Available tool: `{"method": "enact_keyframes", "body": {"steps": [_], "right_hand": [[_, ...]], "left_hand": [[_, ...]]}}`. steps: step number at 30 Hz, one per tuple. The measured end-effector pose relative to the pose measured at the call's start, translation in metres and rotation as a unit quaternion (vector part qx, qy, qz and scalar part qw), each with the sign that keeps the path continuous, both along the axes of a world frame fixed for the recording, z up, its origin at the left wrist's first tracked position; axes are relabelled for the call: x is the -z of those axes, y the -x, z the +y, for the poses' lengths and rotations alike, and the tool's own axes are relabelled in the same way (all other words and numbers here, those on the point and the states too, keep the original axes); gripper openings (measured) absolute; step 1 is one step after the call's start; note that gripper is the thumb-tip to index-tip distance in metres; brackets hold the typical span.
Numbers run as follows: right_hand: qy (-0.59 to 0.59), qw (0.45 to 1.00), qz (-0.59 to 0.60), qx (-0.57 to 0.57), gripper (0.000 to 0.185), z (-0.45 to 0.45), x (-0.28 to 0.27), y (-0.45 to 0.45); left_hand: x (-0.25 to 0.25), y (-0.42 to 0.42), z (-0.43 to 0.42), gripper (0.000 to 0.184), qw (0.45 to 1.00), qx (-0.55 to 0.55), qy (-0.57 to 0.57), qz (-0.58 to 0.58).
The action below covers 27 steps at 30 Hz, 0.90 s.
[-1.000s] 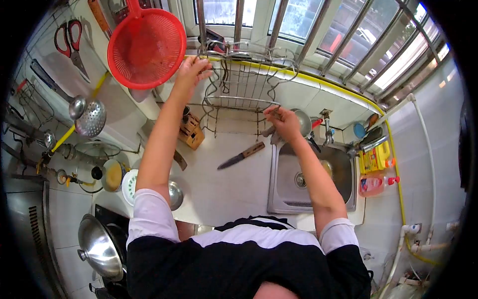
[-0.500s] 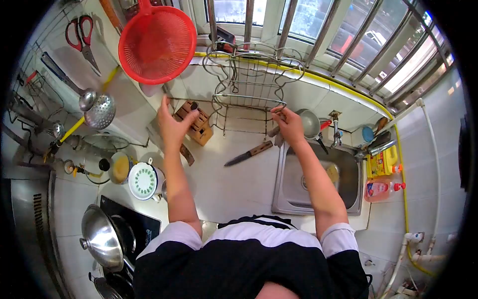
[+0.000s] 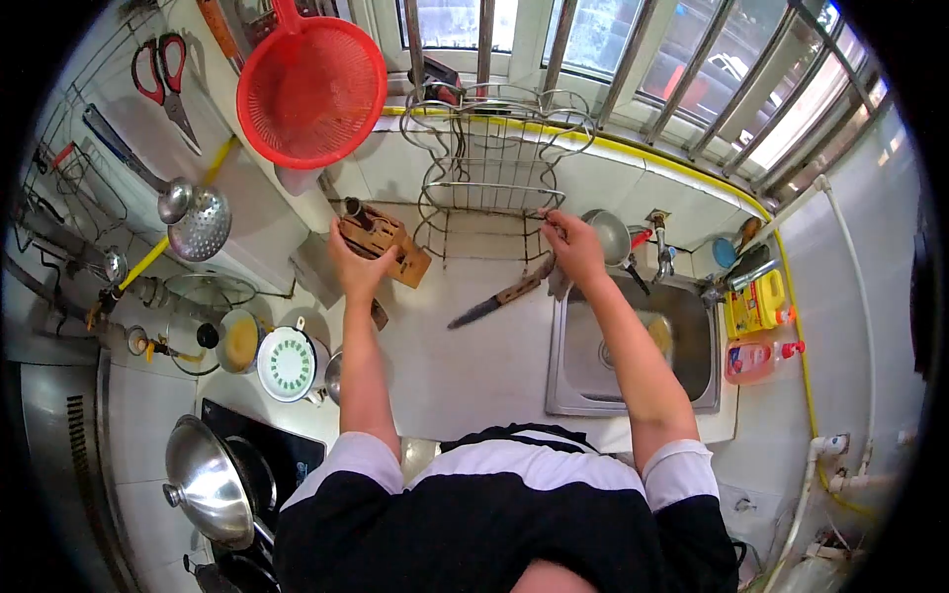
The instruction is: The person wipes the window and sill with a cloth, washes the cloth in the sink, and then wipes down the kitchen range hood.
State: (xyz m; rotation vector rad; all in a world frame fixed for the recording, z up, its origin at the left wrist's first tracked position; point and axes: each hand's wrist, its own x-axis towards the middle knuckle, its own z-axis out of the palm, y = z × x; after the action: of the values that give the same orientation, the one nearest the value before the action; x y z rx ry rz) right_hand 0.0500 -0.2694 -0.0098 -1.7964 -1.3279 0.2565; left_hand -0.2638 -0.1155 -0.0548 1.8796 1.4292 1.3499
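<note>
My left hand (image 3: 358,265) is closed around the left side of a wooden knife block (image 3: 407,265), its thumb along the near face. A dark handle sticks out of the block's top. My right hand (image 3: 575,245) is pinched shut beside the lower right end of a wire dish rack (image 3: 489,198). A greyish-brown cloth (image 3: 559,285) hangs from under that hand. Between the hands, a knife (image 3: 496,301) with a wooden handle lies on the counter, blade towards the lower left. Its handle end reaches close to the cloth. A cleaver (image 3: 318,269) is partly hidden behind my left hand.
The sink (image 3: 583,395) is at the right, with a small pot (image 3: 605,237) and a tap (image 3: 664,262) behind it. An enamel pot with a lid (image 3: 289,364) and a wok (image 3: 208,479) are at the left. A red colander (image 3: 311,94) hangs above the left back corner.
My left hand has gone from open beside the knife block to closed on it. The block is tilted a little differently. My right hand has hardly moved; the view has shifted slightly.
</note>
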Motion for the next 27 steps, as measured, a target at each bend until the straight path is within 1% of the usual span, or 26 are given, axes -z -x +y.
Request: {"method": "enact_keyframes", "body": {"steps": [1, 2, 3, 5, 8, 9, 10, 12, 13, 14, 15, 16, 17, 18, 19, 20, 21, 22, 24, 25, 26, 27], "right_hand": [[-0.006, 1.0, -0.022, 0.015, 0.025, 0.003, 0.005, -0.002], [-0.011, 0.999, -0.044, 0.031, 0.025, 0.005, 0.01, -0.004], [-0.011, 0.998, -0.043, 0.033, 0.025, 0.004, 0.006, -0.001], [0.036, 0.999, -0.005, 0.037, 0.027, 0.0, -0.003, 0.003], [0.006, 0.999, -0.022, 0.024, 0.029, 0.001, 0.005, 0.001], [-0.001, 1.0, 0.002, 0.017, 0.034, 0.002, 0.01, -0.001], [-0.002, 1.0, 0.002, 0.029, 0.034, 0.0, 0.008, 0.001], [-0.097, 0.99, -0.062, 0.078, 0.037, -0.005, 0.003, 0.005], [-0.131, 0.985, -0.08, 0.079, 0.038, -0.012, -0.004, 0.006], [-0.163, 0.978, -0.1, 0.084, 0.038, -0.022, -0.013, 0.006], [-0.12, 0.99, -0.047, 0.058, 0.037, -0.041, -0.029, 0.011], [-0.081, 0.996, 0.01, 0.034, 0.035, -0.062, -0.041, 0.017], [-0.08, 0.996, 0.021, 0.015, 0.031, -0.08, -0.042, 0.02], [-0.081, 0.996, 0.032, -0.007, 0.028, -0.1, -0.041, 0.019], [-0.08, 0.996, 0.033, 0.022, 0.028, -0.121, -0.037, 0.013], [-0.005, 1.0, 0.025, -0.007, 0.024, -0.139, -0.031, 0.008], [0.07, 0.996, 0.02, -0.041, 0.021, -0.156, -0.026, 0.003], [0.069, 0.997, 0.023, -0.021, 0.021, -0.174, -0.022, -0.001], [0.135, 0.989, 0.05, -0.026, 0.019, -0.213, -0.016, -0.012], [0.174, 0.982, 0.074, -0.02, 0.02, -0.229, -0.003, -0.022], [0.172, 0.982, 0.077, -0.005, 0.02, -0.247, 0.008, -0.033], [0.175, 0.98, 0.094, 0.0, 0.021, -0.265, 0.016, -0.041]], "left_hand": [[-0.001, 0.002, -0.002, 0.107, 1.0, -0.001, -0.009, -0.028], [-0.002, 0.005, -0.005, 0.107, 1.0, 0.0, -0.008, -0.027], [-0.008, 0.007, -0.008, 0.106, 1.0, -0.014, -0.008, -0.022], [-0.018, 0.01, -0.016, 0.106, 1.0, -0.023, -0.007, -0.018], [-0.038, 0.014, -0.037, 0.104, 0.999, 0.006, -0.015, -0.033], [-0.053, 0.015, -0.048, 0.104, 0.999, 0.004, -0.03, -0.008], [-0.064, 0.014, -0.058, 0.104, 0.999, 0.004, -0.047, 0.016], [-0.071, 0.016, -0.074, 0.104, 0.999, 0.033, -0.034, 0.009], [-0.075, 0.016, -0.082, 0.105, 0.998, 0.063, -0.02, -0.001], [-0.074, 0.018, -0.088, 0.108, 0.997, 0.074, -0.005, 0.016], [-0.08, 0.015, -0.101, 0.11, 0.994, 0.103, 0.036, -0.011], [-0.069, 0.02, -0.101, 0.111, 0.993, 0.097, 0.024, 0.056], [-0.073, 0.011, -0.112, 0.109, 0.988, 0.14, 0.069, -0.018], [-0.09, -0.003, -0.124, 0.106, 0.96, 0.246, 0.104, -0.081], [-0.105, -0.019, -0.139, 0.105, 0.946, 0.286, 0.116, -0.093], [-0.112, -0.032, -0.15, 0.104, 0.932, 0.323, 0.127, -0.106], [-0.111, -0.042, -0.152, 0.105, 0.924, 0.353, 0.126, -0.069], [-0.111, -0.058, -0.157, 0.105, 0.917, 0.371, 0.127, -0.065], [-0.112, -0.096, -0.178, 0.106, 0.885, 0.454, 0.094, -0.042], [-0.112, -0.114, -0.188, 0.105, 0.861, 0.497, 0.091, -0.054], [-0.112, -0.134, -0.198, 0.105, 0.854, 0.51, 0.091, -0.052], [-0.111, -0.153, -0.207, 0.104, 0.825, 0.556, 0.079, -0.054]]}}
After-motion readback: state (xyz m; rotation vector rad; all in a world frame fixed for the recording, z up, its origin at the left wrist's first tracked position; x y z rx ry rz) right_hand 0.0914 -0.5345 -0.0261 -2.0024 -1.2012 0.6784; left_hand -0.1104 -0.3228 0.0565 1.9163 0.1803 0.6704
